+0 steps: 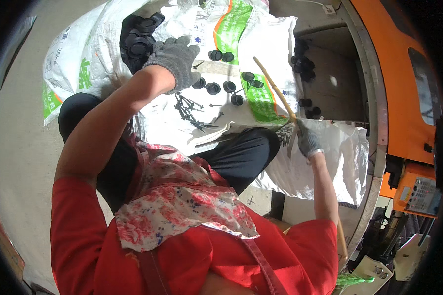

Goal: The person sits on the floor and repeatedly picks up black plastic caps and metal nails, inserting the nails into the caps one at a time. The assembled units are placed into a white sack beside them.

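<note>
Left hand [174, 59] – gloved, fingers curled, grip unclear – hovered upper centre nearest the black caps [212, 88], while right hand [307, 137] clutched a thin stick [273, 86] slanting up-left toward them.

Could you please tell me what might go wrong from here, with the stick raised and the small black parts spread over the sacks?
The right hand holds a long stick slanting over loose black caps; a swing could scatter them toward the metal bin. The gloved left hand reaches beside thin black pins, which might snag the glove. The white sack is rumpled, so round caps may roll off.
</note>
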Tool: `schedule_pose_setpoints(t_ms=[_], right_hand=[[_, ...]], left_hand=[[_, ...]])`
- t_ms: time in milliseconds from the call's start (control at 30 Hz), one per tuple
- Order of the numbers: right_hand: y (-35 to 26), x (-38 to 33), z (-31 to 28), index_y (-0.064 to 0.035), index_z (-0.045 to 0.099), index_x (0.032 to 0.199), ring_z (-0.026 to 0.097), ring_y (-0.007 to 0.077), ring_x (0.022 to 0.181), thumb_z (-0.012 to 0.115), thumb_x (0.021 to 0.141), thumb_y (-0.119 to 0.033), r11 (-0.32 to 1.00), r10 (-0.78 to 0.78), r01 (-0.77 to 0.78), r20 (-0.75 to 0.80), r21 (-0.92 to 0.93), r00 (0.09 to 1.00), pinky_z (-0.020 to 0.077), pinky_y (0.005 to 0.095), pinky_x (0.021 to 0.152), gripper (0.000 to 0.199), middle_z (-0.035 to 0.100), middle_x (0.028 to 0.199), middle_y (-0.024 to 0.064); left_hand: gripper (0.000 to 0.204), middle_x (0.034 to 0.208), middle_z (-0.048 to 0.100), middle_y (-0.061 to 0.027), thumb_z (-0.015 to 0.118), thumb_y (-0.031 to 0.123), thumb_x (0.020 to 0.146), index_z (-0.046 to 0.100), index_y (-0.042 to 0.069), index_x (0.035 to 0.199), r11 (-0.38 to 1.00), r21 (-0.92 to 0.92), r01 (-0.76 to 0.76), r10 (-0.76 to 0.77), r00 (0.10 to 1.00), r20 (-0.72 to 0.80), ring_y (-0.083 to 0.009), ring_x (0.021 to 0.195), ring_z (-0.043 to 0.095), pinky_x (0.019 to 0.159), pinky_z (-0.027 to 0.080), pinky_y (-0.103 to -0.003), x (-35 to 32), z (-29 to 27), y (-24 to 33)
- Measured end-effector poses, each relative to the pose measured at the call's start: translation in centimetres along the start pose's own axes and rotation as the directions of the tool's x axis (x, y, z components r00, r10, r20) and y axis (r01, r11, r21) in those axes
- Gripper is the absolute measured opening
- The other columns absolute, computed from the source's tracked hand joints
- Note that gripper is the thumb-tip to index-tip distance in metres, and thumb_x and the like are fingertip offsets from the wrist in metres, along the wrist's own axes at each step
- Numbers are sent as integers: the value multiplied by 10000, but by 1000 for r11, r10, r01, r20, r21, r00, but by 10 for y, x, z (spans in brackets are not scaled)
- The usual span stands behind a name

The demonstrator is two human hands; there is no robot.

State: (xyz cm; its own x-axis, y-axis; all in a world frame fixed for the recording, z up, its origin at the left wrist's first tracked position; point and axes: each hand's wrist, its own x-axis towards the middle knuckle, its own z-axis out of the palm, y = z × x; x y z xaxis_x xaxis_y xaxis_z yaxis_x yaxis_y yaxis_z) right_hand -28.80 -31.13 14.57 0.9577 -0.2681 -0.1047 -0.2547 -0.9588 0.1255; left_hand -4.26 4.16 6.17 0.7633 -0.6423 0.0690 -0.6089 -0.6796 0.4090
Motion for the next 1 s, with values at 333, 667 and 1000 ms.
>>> schedule_pose_setpoints(t_ms=[333,667,1000], right_hand=[[-4,16,-6,-81,557,1202,584,260,703,479,885,-86,990,-142,125,383,69,913,473,350,664,327,632,853,203],[5,67,-7,-83,539,1203,619,379,778,500,847,-68,984,-173,170,52,60,984,473,445,664,359,610,902,251],[-21,72,-4,-77,565,1152,571,240,675,503,891,-133,977,-214,198,430,83,877,464,366,634,274,610,768,140]], left_hand=[[628,1369,388,-159,624,407,776,451,98,1294,997,14,76,-77,991,105,-323,1273,349,1047,264,-440,1,-7,-10],[607,1360,399,-166,626,379,789,461,75,1287,999,25,29,-30,999,36,-319,1272,354,1049,271,-429,2,-2,-5],[611,1332,426,-164,629,389,784,467,66,1277,999,20,40,-42,993,111,-337,1239,389,1035,301,-429,6,-5,-13]])
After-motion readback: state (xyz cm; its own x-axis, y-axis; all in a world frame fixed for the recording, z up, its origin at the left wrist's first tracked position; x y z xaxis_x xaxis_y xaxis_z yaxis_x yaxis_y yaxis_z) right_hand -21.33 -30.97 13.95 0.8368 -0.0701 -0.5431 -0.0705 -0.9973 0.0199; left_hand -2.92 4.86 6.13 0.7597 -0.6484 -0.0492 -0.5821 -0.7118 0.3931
